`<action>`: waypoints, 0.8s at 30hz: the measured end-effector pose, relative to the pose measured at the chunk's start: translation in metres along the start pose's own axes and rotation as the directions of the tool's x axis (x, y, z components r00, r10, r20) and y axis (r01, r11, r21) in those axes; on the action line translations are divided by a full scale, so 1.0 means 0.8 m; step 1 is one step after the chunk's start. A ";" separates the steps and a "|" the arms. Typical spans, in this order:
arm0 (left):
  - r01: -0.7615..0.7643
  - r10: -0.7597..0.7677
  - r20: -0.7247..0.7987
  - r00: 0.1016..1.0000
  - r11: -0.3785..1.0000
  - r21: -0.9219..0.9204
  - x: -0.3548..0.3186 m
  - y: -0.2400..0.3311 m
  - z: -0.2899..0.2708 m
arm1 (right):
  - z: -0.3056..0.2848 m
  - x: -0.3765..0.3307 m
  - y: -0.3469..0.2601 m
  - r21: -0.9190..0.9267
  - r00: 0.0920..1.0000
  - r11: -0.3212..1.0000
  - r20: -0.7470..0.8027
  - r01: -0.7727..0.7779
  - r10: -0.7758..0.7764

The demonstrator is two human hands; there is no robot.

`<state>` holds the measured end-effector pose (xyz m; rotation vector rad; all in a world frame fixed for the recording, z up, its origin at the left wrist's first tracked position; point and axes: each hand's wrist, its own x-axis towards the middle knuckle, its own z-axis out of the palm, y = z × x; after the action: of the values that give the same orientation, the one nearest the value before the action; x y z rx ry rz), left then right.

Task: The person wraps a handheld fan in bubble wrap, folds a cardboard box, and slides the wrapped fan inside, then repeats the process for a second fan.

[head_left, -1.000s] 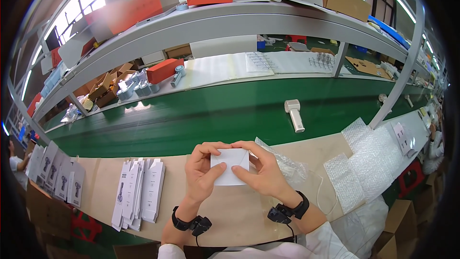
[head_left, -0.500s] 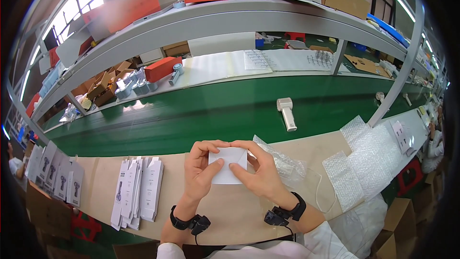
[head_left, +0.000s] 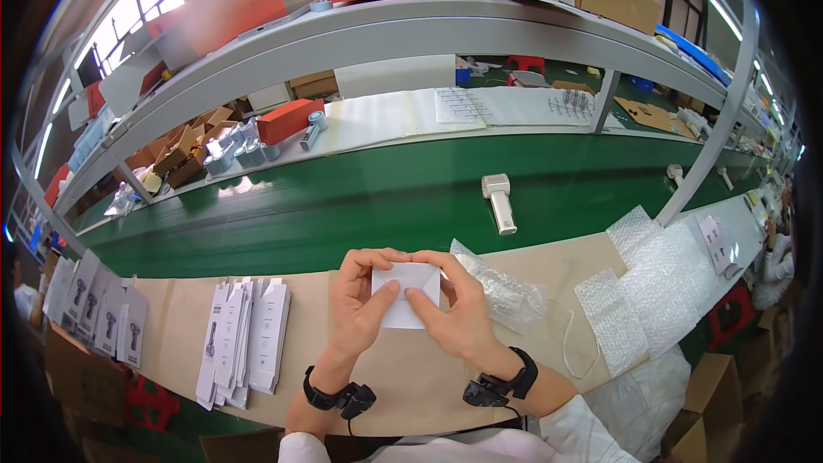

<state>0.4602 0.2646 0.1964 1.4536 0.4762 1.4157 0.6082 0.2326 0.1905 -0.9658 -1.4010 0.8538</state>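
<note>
Both my hands grip a small white paper box (head_left: pixel 401 315), its square face with creased flaps turned up toward me. My left hand (head_left: pixel 354 302) is closed round its left side, the thumb lying on the face. On the other side my right hand (head_left: pixel 464 309) is closed too, its thumb pressing near the middle of the flaps. The fingertips of both hands meet along the far edge. The box's lower part is hidden. Just right of my right hand lies a clear plastic bag (head_left: pixel 507 291).
Flat white printed cartons (head_left: pixel 243 343) are stacked at left on the brown tabletop (head_left: pixel 163 326). Bubble wrap (head_left: pixel 656 291) covers the right side. Beyond the table, a white handheld device (head_left: pixel 498 204) rests on the green conveyor belt (head_left: pixel 369 197). A grey shelf (head_left: pixel 411 39) spans above.
The white handheld device on the green belt has shifted a little to the left, as has the one farther right. My right thumb has slid slightly left across the box face.
</note>
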 end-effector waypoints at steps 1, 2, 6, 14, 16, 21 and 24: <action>0.001 -0.001 -0.010 1.000 1.000 0.015 0.000 0.001 0.002 | 0.001 0.000 0.002 -0.010 1.000 1.000 -0.007 0.011 -0.011; 0.001 -0.001 -0.010 1.000 1.000 0.014 -0.001 0.001 0.004 | 0.001 0.000 0.002 -0.020 1.000 1.000 -0.014 0.021 -0.022; 0.025 -0.025 -0.014 1.000 1.000 -0.009 -0.002 -0.001 0.004 | -0.002 0.001 0.000 0.044 1.000 0.999 0.025 -0.002 0.001; -0.011 0.009 0.100 0.995 1.000 0.013 0.006 -0.010 -0.025 | -0.004 0.005 0.009 0.215 0.998 0.976 0.061 0.019 -0.033; 0.023 -0.030 0.128 0.991 0.998 0.055 0.009 -0.004 -0.022 | -0.007 0.006 0.009 0.247 0.998 0.969 0.068 -0.003 -0.014; -0.135 0.034 0.233 0.972 0.891 0.433 0.010 0.032 0.005 | -0.023 0.013 -0.004 0.334 0.995 0.942 0.097 -0.041 0.009; -0.261 0.075 0.299 0.951 0.711 0.653 0.007 0.029 -0.003 | -0.025 0.016 -0.015 0.346 0.992 0.936 0.128 -0.057 0.013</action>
<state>0.4509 0.2603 0.2180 2.3063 0.7731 1.2082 0.6273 0.2387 0.2076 -0.6742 -1.2813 1.1613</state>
